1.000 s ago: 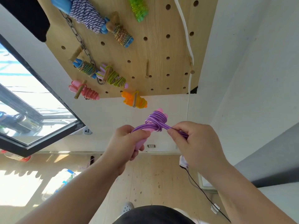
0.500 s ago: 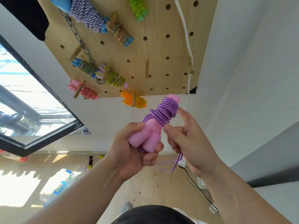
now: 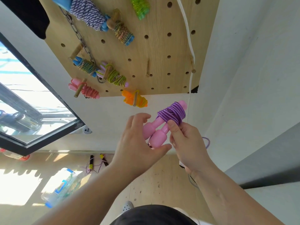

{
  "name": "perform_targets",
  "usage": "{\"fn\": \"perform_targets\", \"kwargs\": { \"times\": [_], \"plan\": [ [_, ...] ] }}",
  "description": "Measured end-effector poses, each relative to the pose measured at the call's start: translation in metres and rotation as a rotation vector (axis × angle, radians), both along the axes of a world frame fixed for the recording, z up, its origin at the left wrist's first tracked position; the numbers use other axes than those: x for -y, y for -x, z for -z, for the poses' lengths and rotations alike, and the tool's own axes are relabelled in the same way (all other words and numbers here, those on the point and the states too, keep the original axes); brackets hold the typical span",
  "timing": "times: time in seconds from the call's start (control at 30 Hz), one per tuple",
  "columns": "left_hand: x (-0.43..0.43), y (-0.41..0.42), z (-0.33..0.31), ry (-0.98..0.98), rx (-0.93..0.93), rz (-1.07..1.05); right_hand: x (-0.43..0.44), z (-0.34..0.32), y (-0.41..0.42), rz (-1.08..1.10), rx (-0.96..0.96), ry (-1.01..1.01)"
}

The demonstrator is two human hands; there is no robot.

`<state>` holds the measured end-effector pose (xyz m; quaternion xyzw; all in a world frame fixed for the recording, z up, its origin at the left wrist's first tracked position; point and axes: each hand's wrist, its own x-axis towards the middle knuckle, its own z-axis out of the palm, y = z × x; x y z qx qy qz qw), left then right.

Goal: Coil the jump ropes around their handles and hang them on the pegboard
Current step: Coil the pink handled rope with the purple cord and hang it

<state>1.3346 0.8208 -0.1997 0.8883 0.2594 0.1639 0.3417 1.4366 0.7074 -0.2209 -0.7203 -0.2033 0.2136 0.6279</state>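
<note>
Purple rope (image 3: 172, 113) coiled on pink handles (image 3: 156, 135): your right hand (image 3: 186, 143) pinches it, left hand (image 3: 136, 143) slack alongside; next, tuck the loose tail (image 3: 207, 142) and hook a bare peg (image 3: 147, 69).

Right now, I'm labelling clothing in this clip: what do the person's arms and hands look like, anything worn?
The left forearm and right forearm are bare, no sleeves in view. The left hand and right hand wear no gloves, and no rings, watch or wristband show. A dark garment shows below.
</note>
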Motion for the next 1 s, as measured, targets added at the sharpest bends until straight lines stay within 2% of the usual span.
{"fn": "perform_targets", "kwargs": {
  "times": [0.1,0.2,0.33,0.4,0.47,0.57,0.7,0.87,0.93,1.0],
  "plan": [
    [0.0,-0.004,0.001,-0.195,0.004,0.042,-0.004,-0.002,0.005,-0.01,0.017,0.003],
    [-0.007,-0.001,-0.004,-0.155,0.014,0.044,0.003,-0.006,-0.001,-0.098,-0.005,-0.042],
    [-0.013,-0.002,-0.012,0.297,0.157,0.037,0.015,-0.009,-0.012,-0.246,-0.028,-0.13],
    [-0.012,-0.003,-0.01,0.532,0.212,0.036,0.014,-0.008,-0.015,-0.264,-0.046,-0.163],
    [-0.012,-0.005,-0.007,0.753,0.246,0.021,0.015,-0.007,-0.018,-0.257,0.014,-0.154],
    [-0.014,-0.004,-0.005,1.096,0.261,0.063,0.017,-0.007,-0.023,-0.233,0.131,-0.124],
    [-0.018,0.0,-0.004,1.459,0.177,0.247,0.018,-0.012,-0.024,-0.314,0.049,-0.233],
    [-0.024,0.003,0.005,1.662,0.185,0.396,0.016,-0.02,-0.019,-0.314,0.06,-0.241],
    [-0.024,0.005,0.003,1.697,0.182,0.364,0.013,-0.02,-0.014,-0.274,0.098,-0.204],
    [-0.02,0.002,-0.005,1.638,0.154,0.254,0.007,-0.018,-0.01,-0.198,0.081,-0.203]
  ]
}}
